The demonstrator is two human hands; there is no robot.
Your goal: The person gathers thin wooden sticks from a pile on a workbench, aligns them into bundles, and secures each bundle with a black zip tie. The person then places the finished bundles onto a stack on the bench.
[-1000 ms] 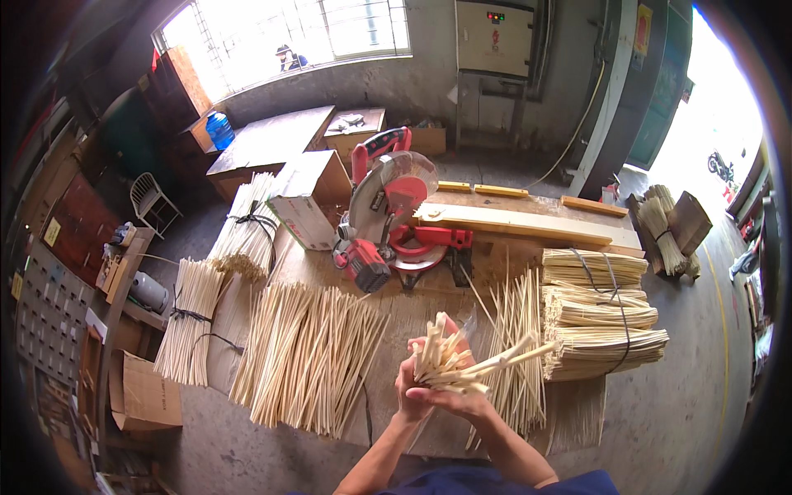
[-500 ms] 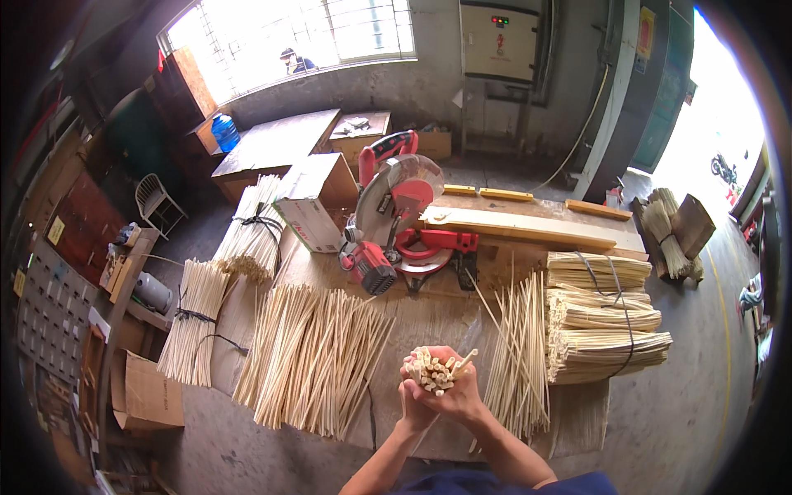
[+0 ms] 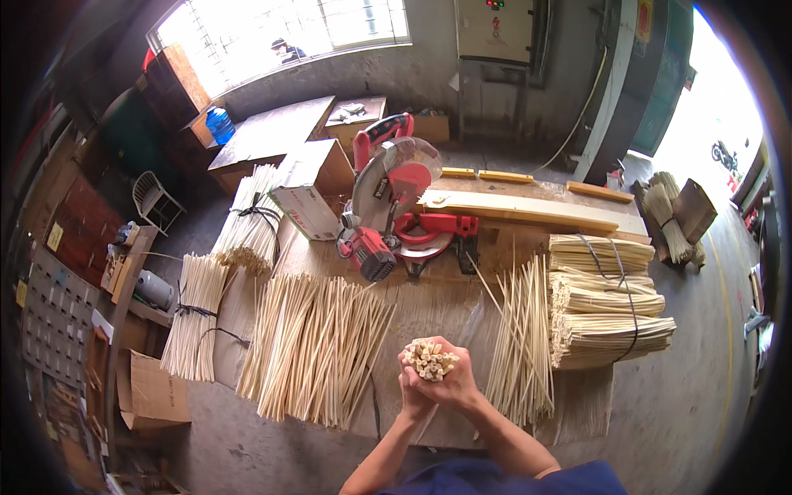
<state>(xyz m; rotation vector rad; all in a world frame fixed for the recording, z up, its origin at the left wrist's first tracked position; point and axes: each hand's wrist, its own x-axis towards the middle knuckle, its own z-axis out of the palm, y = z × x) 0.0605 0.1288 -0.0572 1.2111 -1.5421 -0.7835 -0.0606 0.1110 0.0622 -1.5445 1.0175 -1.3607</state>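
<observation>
Both my hands wrap round one bundle of thin pale rattan-like sticks (image 3: 430, 360), held upright so that their cut ends face up. My left hand (image 3: 412, 391) grips it from the left side and my right hand (image 3: 460, 381) from the right, just above the front of the wooden table (image 3: 412, 318). The lower part of the bundle is hidden behind the hands. To the left lies a wide spread of loose sticks (image 3: 318, 346). A smaller loose pile (image 3: 521, 346) lies to the right, next to tied stick bundles (image 3: 606, 301).
A red miter saw (image 3: 392, 210) stands at the back of the table, beside a cardboard box (image 3: 305, 194). Tied bundles (image 3: 196, 318) sit at the left. Wooden boards (image 3: 528, 213) lie behind on the right. A person (image 3: 287, 51) is outside the window.
A stick that jutted out at the upper right of the bundle now sits in with the others, and the ends look more even. Both hands have stayed closed round it.
</observation>
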